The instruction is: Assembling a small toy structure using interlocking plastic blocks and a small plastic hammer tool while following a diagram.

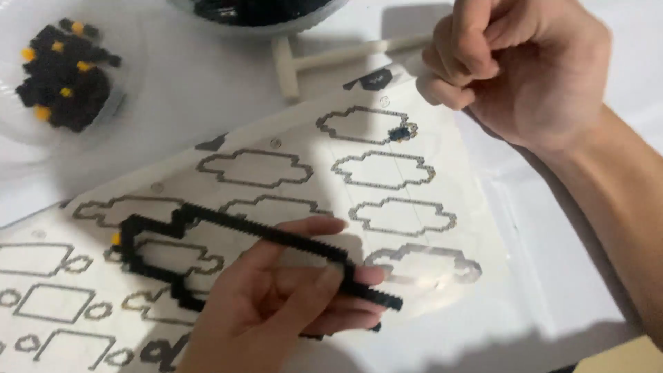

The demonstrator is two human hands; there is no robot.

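Note:
My left hand [283, 304] holds a flat black brick outline [228, 228] made of small blocks, with one yellow block at its left end. It hovers over a white instruction sheet [387, 179] printed with rows of grey outline shapes. My right hand [518, 62] is up at the top right, above the sheet's corner, with its fingers curled and pinched together. Whether a tiny piece sits between those fingertips cannot be told. A small dark and yellow mark [400, 132] lies on one printed shape.
A clear dish [114, 103] at the top left holds a pile of black and yellow small blocks [62, 72]. A round container rim [255, 17] sits at the top edge. A white T-shaped tool [297, 65] lies beside the sheet on the white table.

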